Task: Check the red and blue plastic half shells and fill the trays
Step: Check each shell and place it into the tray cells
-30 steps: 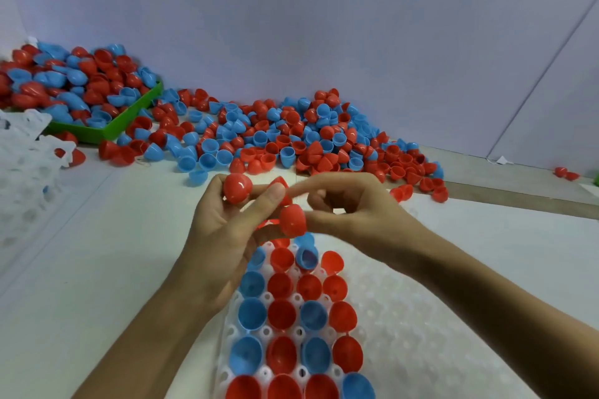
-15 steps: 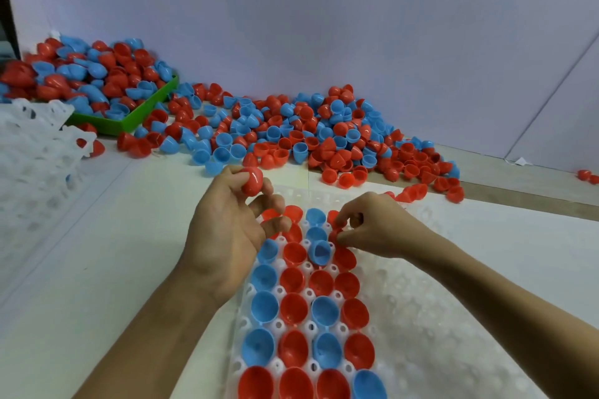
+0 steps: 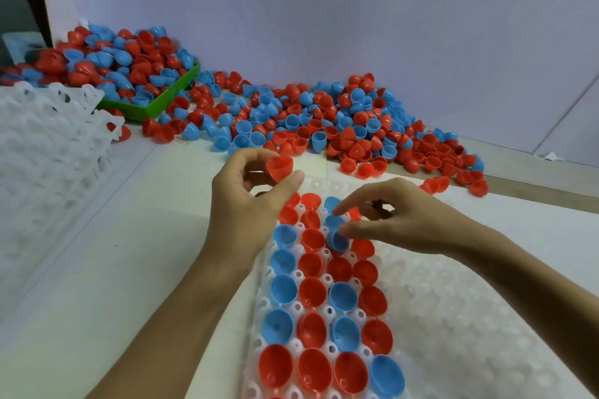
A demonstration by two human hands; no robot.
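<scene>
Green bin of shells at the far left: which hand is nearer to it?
Left. The left hand, pinching a red half shell, sits closer to the green bin; the right hand hovers over the tray, farther right.

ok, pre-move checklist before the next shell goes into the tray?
1. Left hand holds a red shell in its fingertips: ok.
2. Right hand free, holding nothing: ok.
3. Empty pockets left in the white tray, right side: ok.
4. Blue shell under the right fingers seated straight: cannot tell, looks tilted.
5. Held shell free of defects: cannot tell.
6. Supply in the loose pile: ok.
</scene>
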